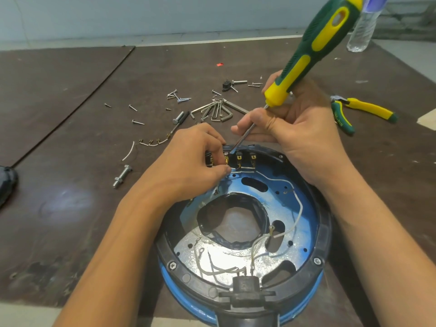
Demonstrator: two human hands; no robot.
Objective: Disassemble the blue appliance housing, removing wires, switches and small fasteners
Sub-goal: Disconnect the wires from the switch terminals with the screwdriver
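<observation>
There was 1 blue housing (313, 208); beyond it, 1 screwdriver (316, 43), 1 pair of pliers (368, 109), 1 bottle (361, 31), 1 hex-key set (217, 112).

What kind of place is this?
Probably a repair workbench: loose screws, hex keys and pliers lie on the dark table beside an opened blue housing.

Both hands crowded the switch row (245, 159) at the far rim of the housing (311, 232). The left hand (193, 161) pinched there, and the right hand (304, 138) gripped the slanting screwdriver (320, 41) above it. Loose screws (138, 122), hex keys (218, 112) and pliers (368, 109) obstructed the table (70, 138) beyond. Its bare left side allowed passage.
</observation>
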